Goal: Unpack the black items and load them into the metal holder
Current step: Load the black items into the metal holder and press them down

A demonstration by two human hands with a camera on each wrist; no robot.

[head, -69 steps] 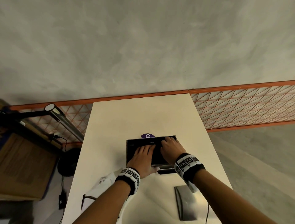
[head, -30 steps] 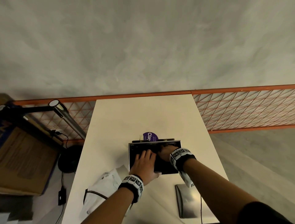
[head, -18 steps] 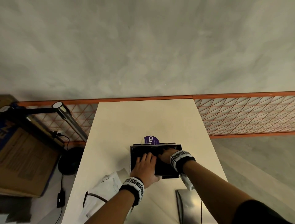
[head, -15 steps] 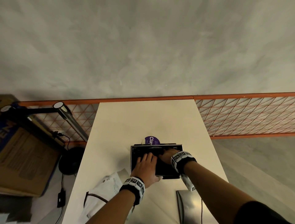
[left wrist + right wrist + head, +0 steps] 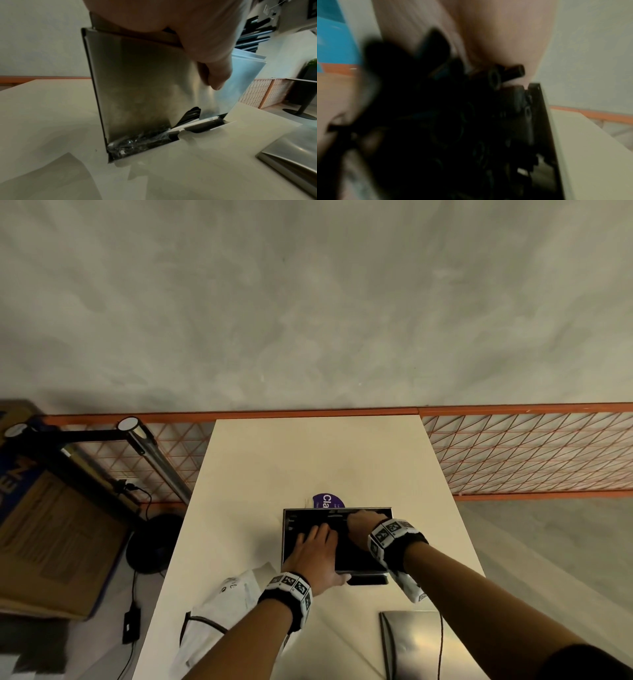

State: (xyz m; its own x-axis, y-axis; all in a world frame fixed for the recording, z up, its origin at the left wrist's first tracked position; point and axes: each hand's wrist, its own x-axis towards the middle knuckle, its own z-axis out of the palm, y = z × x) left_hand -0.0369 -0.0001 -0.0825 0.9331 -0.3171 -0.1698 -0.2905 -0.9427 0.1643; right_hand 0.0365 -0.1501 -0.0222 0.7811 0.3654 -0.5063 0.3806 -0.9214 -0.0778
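Observation:
The metal holder (image 5: 286, 542) stands on the white table (image 5: 308, 460), its open top packed with black items (image 5: 356, 556). My left hand (image 5: 315, 546) lies flat on those items. In the left wrist view its thumb (image 5: 216, 75) hangs down the holder's front wall (image 5: 137, 88). At the holder's far side my right hand (image 5: 359, 518) has its fingers curled down among the black items (image 5: 453, 121), with a black piece between them. That view is blurred. At the holder's foot, black pieces and clear wrap (image 5: 140, 143) show in a slot.
A white bag (image 5: 222, 604) lies near left and another (image 5: 409, 587) under my right wrist. A metal plate (image 5: 411, 642) sits near right. Behind the holder is a purple sticker (image 5: 327, 501). Orange mesh fencing (image 5: 531, 453) borders the table. A lamp (image 5: 154, 460) and cardboard box (image 5: 51, 542) are left.
My right hand has moved from the middle of the holder's top to its far side, and its fingers have dug in. My left hand has stayed flat on top.

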